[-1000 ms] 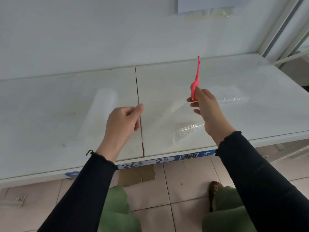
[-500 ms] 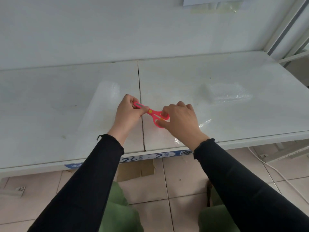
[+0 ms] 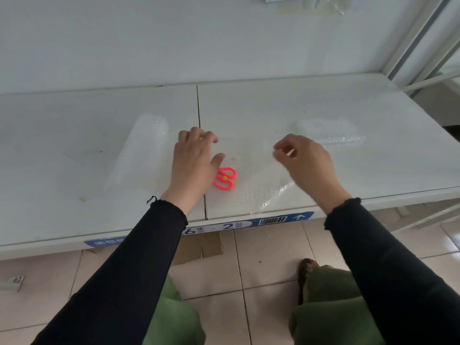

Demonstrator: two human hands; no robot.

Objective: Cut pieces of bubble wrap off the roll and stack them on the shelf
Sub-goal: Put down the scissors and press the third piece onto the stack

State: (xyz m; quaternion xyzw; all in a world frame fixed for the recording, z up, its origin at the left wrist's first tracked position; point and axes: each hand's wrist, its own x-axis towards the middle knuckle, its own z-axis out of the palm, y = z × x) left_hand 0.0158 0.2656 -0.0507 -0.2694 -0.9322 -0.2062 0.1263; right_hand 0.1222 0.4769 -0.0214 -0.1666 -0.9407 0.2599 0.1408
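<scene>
Single head-worn view, angled forward and down, close over the shelf.

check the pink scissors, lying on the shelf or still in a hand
Lying on the shelf: the pink scissors rest flat beside the left hand, no fingers through the loops.

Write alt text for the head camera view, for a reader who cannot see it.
Two bare hands hover over a white shelf: the left hand beside pink scissors lying on a bubble wrap sheet, the right hand pinching that sheet. A bubble wrap roll lies left, cut pieces right.
</scene>
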